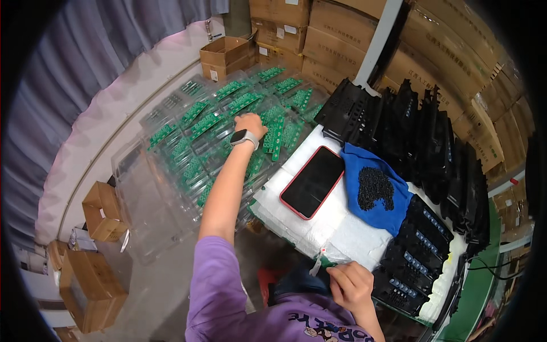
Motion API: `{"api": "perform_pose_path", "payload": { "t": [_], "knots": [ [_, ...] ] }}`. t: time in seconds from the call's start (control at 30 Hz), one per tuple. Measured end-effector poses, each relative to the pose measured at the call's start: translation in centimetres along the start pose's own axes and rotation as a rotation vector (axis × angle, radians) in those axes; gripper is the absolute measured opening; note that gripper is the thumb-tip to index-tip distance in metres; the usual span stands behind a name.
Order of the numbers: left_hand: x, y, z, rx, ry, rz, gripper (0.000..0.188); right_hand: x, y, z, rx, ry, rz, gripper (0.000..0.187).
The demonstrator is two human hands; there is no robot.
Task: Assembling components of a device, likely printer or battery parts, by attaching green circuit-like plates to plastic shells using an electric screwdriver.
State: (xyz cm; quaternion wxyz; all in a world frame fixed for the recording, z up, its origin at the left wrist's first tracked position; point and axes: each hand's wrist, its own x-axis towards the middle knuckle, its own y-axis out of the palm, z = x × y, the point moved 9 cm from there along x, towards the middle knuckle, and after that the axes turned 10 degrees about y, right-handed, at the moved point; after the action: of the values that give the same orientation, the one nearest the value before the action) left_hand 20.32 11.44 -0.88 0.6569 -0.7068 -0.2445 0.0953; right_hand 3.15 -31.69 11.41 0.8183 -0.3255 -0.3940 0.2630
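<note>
My left hand [250,124] reaches out over clear plastic trays [213,162] that hold green circuit boards [205,125]. Its fingers bend down with the tips hidden, so whether it grips a board does not show. Beside its thumb, a few loose boards [274,137] lie at a slant on top of the trays. My right hand [352,283] is close to my body at the table's front edge, fingers pinched together. At its fingertips are a small green piece [326,261] and a pale strip [316,266]; what exactly it holds I cannot make out.
On the white padded table [273,196] lie a red-edged phone [313,182] and a blue cloth [356,165] with a heap of small black parts [374,189]. Black plastic housings [416,251] line the right side and back. Cardboard boxes [330,45] stand behind; others [91,290] sit on the floor left.
</note>
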Motion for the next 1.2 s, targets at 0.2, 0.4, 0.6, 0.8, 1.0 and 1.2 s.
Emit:
{"api": "perform_pose_path", "payload": {
  "t": [0.2, 0.4, 0.6, 0.8, 1.0, 1.2],
  "knots": [
    [-1.0, -3.7, 0.7, -0.363, -0.158, -0.125, 0.056, 0.3, 2.4, 0.4, 0.000, -0.080, 0.172, 0.031],
    [-4.6, -1.6, -6.8, -0.124, 0.067, -0.095, 0.064, 0.8, 4.0, 0.4, -0.030, -0.066, 0.276, 0.031],
    [-4.6, -1.5, -6.8, -0.069, 0.093, -0.135, 0.062, 3.3, 5.2, 1.4, 0.035, -0.092, 0.262, 0.029],
    [-1.3, -5.1, -4.2, -0.265, 0.050, -0.248, 0.058, 4.4, 5.4, 0.3, 0.130, -0.072, 0.237, 0.027],
    [5.9, -4.9, 3.8, 0.004, -0.024, -0.232, 0.057, 4.6, 6.3, 0.6, 0.107, -0.039, 0.278, 0.025],
    [8.9, 1.9, 8.9, 0.006, 0.013, 0.055, 0.063, 5.7, 6.3, 0.6, 0.132, 0.006, 0.231, 0.019]
  ]
}}
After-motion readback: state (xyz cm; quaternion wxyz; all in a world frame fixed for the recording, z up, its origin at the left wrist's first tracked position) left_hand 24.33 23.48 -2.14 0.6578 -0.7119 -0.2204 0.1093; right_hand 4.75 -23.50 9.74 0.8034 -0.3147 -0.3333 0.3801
